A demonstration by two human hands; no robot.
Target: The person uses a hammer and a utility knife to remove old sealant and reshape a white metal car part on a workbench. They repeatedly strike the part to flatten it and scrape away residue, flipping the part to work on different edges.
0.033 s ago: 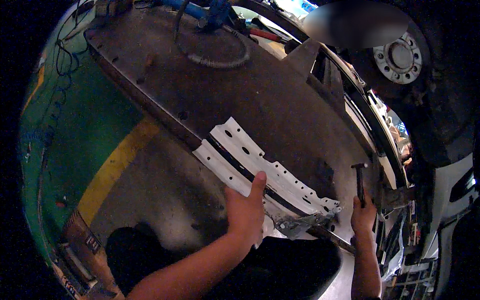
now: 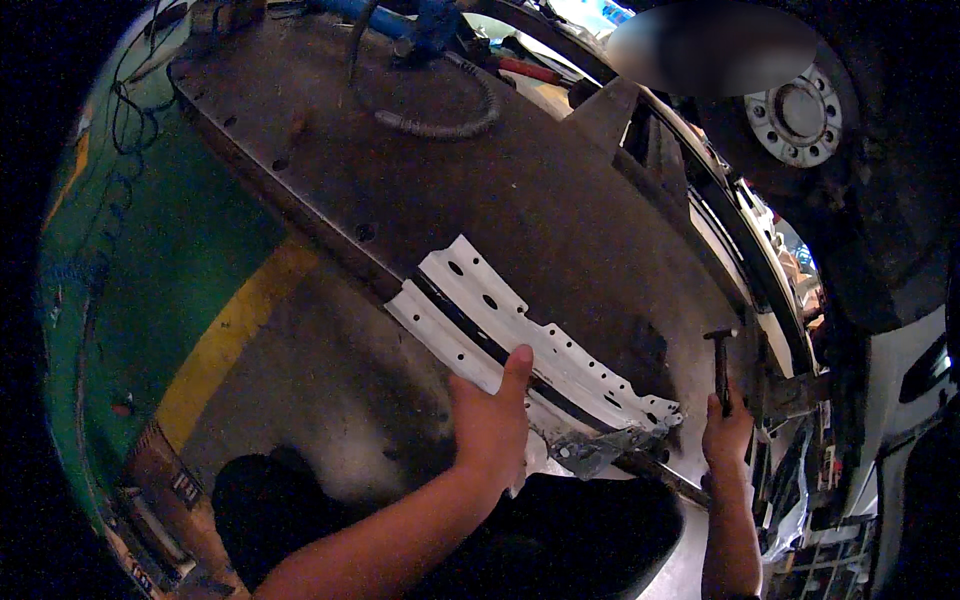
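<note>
A long white sheet-metal car panel [image 2: 540,345] with a dark groove and several holes lies slantwise over the edge of a dark metal plate [image 2: 400,190]. My left hand [image 2: 492,415] grips the panel's near edge, thumb on top; the other fingers are hidden beneath. To the right, my right hand [image 2: 727,430] is closed around the handle of a hammer [image 2: 721,365]. The hammer's head points up, apart from the panel. Crumpled clear plastic [image 2: 600,448] lies against the panel's right end, near my knee.
A wheel hub [image 2: 800,120] and dark vehicle parts stand at the upper right. Blue equipment [image 2: 425,35] with a coiled hose [image 2: 440,130] rests on the plate's far end. A yellow stripe [image 2: 230,330] crosses the green floor [image 2: 150,290] at left, where cables [image 2: 125,130] trail.
</note>
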